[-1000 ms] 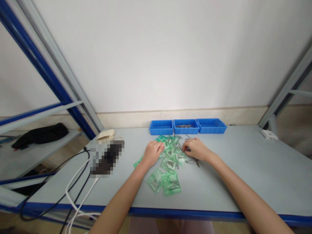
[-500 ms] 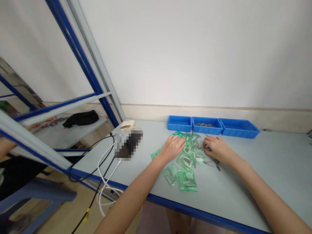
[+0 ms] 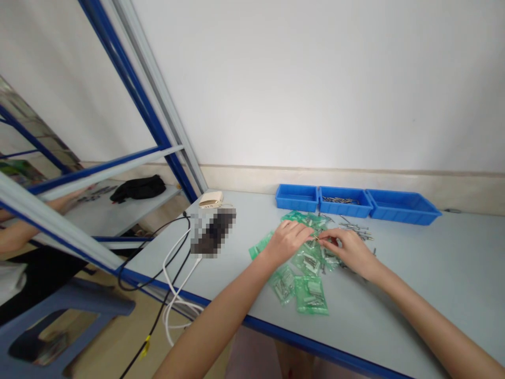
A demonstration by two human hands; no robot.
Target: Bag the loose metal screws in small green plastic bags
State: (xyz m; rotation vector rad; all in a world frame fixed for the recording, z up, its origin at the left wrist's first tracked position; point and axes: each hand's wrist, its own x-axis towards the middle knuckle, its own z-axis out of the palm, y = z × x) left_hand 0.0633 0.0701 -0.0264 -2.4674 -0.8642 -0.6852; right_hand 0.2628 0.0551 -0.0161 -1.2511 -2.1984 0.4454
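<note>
My left hand reaches over a heap of small green plastic bags, its fingers closed together; what they hold is hidden. Its fingertips meet those of my right hand, which pinches a thin, shiny screw. Below the hands, a green bag with metal and pale pieces inside lies near the table's front edge. Another green bag is beside it on the left. Loose screws are scattered behind my right hand, and a few more show partly under it.
Three blue trays stand along the wall; the middle tray contains screws. A cream box, a blurred-out dark item and white and black cables are at left. Past the blue frame, another person's arm rests by a black cloth.
My right hand has moved left from the loose screws to my left hand, with a screw between its fingers. More of the scattered screws show now. The view has shifted slightly.
</note>
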